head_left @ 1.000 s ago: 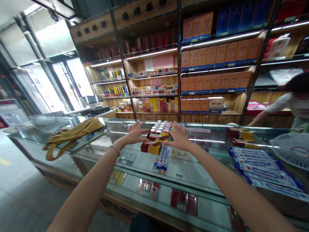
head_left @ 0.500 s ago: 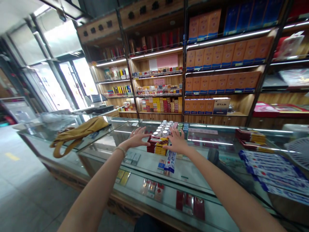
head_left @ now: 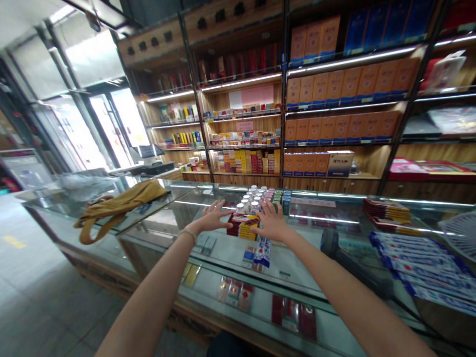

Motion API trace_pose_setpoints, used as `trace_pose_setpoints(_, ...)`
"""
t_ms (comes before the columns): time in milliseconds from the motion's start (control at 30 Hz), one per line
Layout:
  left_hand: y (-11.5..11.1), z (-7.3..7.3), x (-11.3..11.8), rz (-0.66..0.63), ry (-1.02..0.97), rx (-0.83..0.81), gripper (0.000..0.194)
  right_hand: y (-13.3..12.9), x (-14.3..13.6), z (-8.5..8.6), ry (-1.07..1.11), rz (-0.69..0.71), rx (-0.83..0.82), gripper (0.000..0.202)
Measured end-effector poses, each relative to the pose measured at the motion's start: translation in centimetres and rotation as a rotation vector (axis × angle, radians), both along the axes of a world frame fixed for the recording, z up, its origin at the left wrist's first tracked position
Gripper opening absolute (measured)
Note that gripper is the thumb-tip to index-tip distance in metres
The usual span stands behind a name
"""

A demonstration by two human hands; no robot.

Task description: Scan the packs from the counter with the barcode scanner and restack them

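A short stack of red-and-yellow wrapped packets (head_left: 245,229) lies on the glass counter (head_left: 297,253). To its left is my left hand (head_left: 212,219), fingers spread and thumb pointing at the stack's side. On the other side my right hand (head_left: 273,221) is also spread, its thumb tip at the stack's right edge. Whether either thumb touches the packets I cannot tell. Directly behind the stack stand rows of small white-capped bottles (head_left: 244,204), with pink, green and blue small containers (head_left: 286,201) to their right. A blue-and-white wrapped bar (head_left: 263,253) lies in front of my right hand.
A black handheld scanner (head_left: 349,265) with a cable rests right of my right forearm. Beyond it are several blue-and-white wrapped bars (head_left: 420,267), more red-and-yellow packets (head_left: 386,213) and a white fan (head_left: 461,228). A mustard bag (head_left: 122,206) lies at left. Stocked shelves (head_left: 245,146) line the back.
Both hands have shifted slightly downward beside the stack, and the right thumb now sits lower along its edge. The packets and bottles stay in place.
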State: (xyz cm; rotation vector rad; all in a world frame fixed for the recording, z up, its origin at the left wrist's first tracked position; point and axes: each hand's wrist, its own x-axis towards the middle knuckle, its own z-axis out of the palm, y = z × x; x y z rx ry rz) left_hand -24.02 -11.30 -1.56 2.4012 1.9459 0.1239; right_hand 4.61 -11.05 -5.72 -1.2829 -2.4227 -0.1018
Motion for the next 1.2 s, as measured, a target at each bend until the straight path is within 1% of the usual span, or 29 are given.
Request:
trace_pose_setpoints(167, -0.7, 0.5, 0.8, 0.035, 0.052, 0.000, 0.076, -0.3, 0.0, 0.2, -0.033, -0.002, -0.009, 0.078)
trace_pose_setpoints(333, -1.4, 0.3, 1.2, 0.057, 0.067, 0.063, 0.094, -0.2, 0.6, 0.3, -0.007, -0.009, -0.002, 0.082)
trace_pose_setpoints(400, -1.6, 0.1, 1.3, 0.072, 0.056, 0.139, 0.093, -0.3, 1.2, 0.4, 0.004, -0.013, 0.039, 0.081)
trace_pose_setpoints(500, -2.0, -0.2, 1.9, 0.089, 0.056, 0.308, 0.085, -0.4, 2.2, 0.8, -0.002, 0.001, 0.100, 0.078)
trace_pose_setpoints(567, -2.3, -0.4, 2.6, 0.097, 0.096, 0.425, 0.079, -0.5, 3.0, 1.1, -0.009, 0.007, 0.119, 0.077)
trace_pose_setpoints(633, -2.7, -0.4, 3.5, 0.101, 0.152, 0.518, 0.075, -0.5, 3.8, 1.3, -0.011, 0.006, 0.128, 0.077)
trace_pose_setpoints(700, -3.1, -0.4, 4.5, 0.098, 0.193, 0.572, 0.073, -0.5, 4.6, 1.4, -0.013, 0.002, 0.136, 0.076)
trace_pose_setpoints(867, -3.6, -0.2, 7.2, 0.071, 0.204, 0.607, 0.069, -0.6, 6.8, 1.5, -0.010, -0.028, 0.168, 0.073)
trace_pose_setpoints(1033, -2.8, 0.0, 10.8, 0.049, 0.144, 0.657, 0.063, -0.8, 9.7, 2.0, -0.018, -0.096, 0.228, 0.066)
trace_pose_setpoints(1200, -1.7, 0.4, 14.8, -0.012, 0.069, 0.677, 0.063, -1.3, 14.1, 2.5, -0.024, -0.173, 0.253, 0.063)
